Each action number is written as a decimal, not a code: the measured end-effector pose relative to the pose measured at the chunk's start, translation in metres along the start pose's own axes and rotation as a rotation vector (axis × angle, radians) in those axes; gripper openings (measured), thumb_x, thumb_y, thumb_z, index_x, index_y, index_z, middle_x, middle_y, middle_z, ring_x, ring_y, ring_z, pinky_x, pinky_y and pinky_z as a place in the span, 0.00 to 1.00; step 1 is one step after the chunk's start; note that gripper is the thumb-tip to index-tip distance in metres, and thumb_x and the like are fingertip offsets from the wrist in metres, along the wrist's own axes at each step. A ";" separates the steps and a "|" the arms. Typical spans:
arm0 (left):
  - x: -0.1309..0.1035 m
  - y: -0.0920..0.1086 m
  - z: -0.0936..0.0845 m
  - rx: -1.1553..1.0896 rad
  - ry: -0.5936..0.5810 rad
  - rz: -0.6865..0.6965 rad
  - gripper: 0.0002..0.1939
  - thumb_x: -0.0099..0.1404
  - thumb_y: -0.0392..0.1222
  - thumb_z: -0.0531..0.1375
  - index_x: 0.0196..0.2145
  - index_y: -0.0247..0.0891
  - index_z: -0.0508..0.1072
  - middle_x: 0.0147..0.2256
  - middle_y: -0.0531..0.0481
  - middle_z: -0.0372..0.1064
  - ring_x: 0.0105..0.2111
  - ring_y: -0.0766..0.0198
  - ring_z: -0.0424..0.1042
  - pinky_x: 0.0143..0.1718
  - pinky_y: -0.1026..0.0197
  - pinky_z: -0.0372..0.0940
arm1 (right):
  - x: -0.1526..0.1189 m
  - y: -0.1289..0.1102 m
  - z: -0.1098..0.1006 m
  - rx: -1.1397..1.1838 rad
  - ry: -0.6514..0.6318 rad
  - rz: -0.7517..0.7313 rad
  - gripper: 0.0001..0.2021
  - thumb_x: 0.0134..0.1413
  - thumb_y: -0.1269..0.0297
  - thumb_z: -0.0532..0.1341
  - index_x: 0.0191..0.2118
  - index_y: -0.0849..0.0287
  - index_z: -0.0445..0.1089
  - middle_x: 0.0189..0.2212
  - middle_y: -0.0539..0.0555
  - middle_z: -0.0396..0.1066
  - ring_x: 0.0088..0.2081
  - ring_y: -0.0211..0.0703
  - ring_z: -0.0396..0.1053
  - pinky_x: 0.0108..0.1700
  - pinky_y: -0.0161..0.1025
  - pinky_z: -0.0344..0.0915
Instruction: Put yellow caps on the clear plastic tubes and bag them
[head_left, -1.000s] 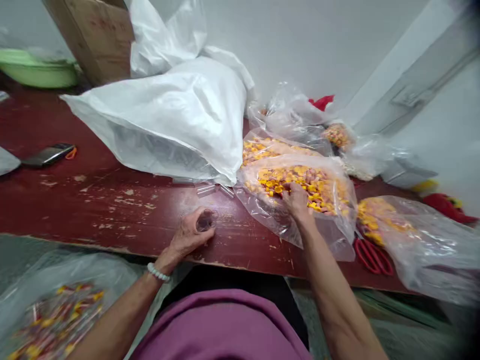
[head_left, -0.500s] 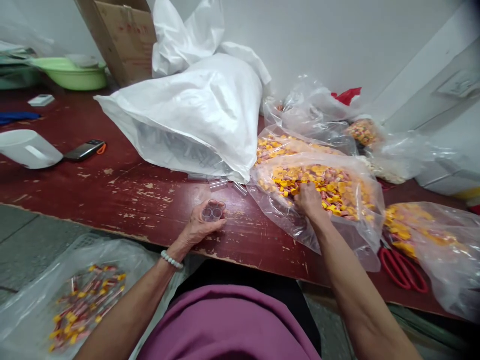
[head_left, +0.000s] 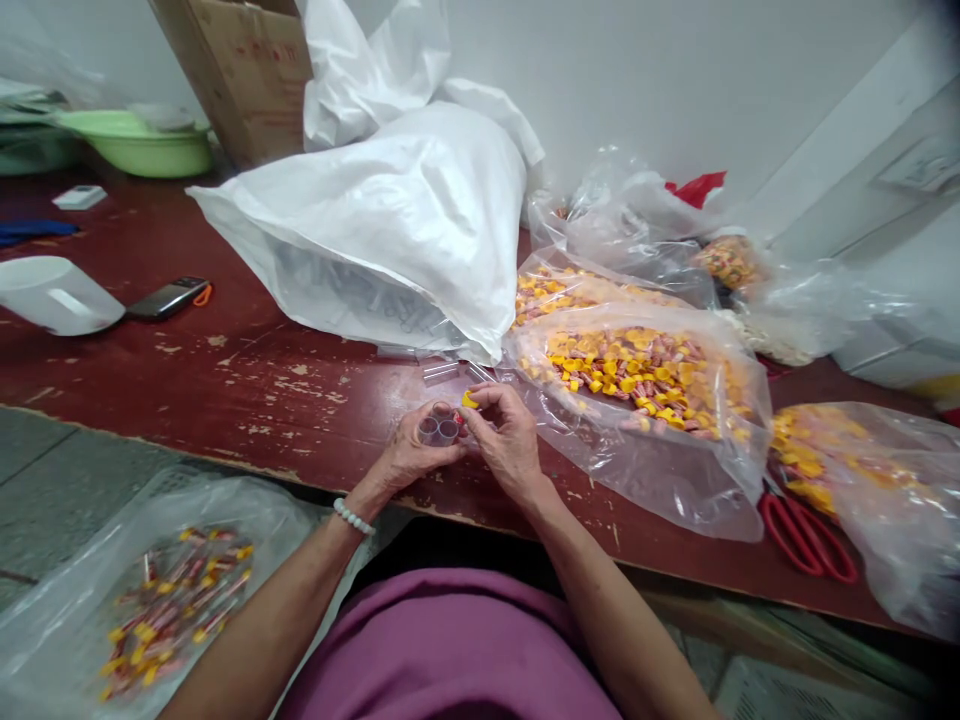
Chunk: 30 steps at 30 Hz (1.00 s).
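My left hand (head_left: 411,452) is wrapped round a small bundle of clear plastic tubes (head_left: 438,430), their round open ends facing up. Right beside it, my right hand (head_left: 510,440) pinches a yellow-capped piece (head_left: 469,399) between thumb and fingers. Red shows below the cap, close against the tubes; whether it is inside one I cannot tell. A few loose clear tubes (head_left: 441,371) lie on the table just beyond my hands. To the right, an open clear bag (head_left: 675,490) holds many yellow-capped pieces with pink and red bodies (head_left: 660,375).
A large white sack (head_left: 420,200) of clear tubes lies on the worn red table (head_left: 247,400). Red-handled scissors (head_left: 806,535) and another bag (head_left: 885,540) sit at right. A white jug (head_left: 60,295) stands left. Below, a plastic-lined container (head_left: 60,610) holds capped tubes.
My right hand has come out of the bag of yellow-capped pieces and moved left to the tubes, bringing one piece. My left hand has shifted slightly right, still holding the tubes.
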<state>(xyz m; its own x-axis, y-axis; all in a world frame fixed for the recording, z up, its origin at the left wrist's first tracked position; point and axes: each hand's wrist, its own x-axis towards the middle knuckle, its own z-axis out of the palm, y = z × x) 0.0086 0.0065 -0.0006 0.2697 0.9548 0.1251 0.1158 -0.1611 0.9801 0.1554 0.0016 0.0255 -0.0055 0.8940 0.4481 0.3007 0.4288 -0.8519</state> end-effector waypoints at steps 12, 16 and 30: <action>0.001 -0.009 0.001 0.089 0.089 0.074 0.13 0.48 0.39 0.65 0.32 0.34 0.68 0.28 0.53 0.69 0.28 0.68 0.67 0.30 0.67 0.63 | -0.013 -0.002 -0.010 -0.444 -0.224 -0.276 0.08 0.60 0.64 0.54 0.41 0.55 0.70 0.51 0.58 0.63 0.52 0.44 0.62 0.53 0.46 0.62; 0.001 -0.011 0.003 0.000 0.095 -0.005 0.17 0.47 0.39 0.66 0.34 0.35 0.67 0.28 0.52 0.71 0.26 0.67 0.69 0.29 0.66 0.64 | -0.002 0.003 -0.040 -0.471 -0.172 -0.258 0.11 0.60 0.63 0.55 0.45 0.54 0.69 0.54 0.57 0.61 0.54 0.44 0.61 0.55 0.46 0.60; 0.000 -0.009 0.004 0.005 0.058 -0.025 0.17 0.47 0.39 0.66 0.35 0.36 0.66 0.29 0.52 0.72 0.27 0.66 0.71 0.28 0.66 0.64 | 0.005 0.055 -0.184 -1.154 -0.084 0.463 0.14 0.57 0.65 0.54 0.48 0.58 0.69 0.40 0.57 0.75 0.42 0.46 0.71 0.44 0.38 0.61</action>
<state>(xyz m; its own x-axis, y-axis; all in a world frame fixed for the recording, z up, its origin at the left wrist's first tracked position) 0.0110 0.0073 -0.0098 0.2105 0.9714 0.1097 0.1269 -0.1384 0.9822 0.3478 0.0060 0.0307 0.2765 0.9541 0.1148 0.9517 -0.2553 -0.1706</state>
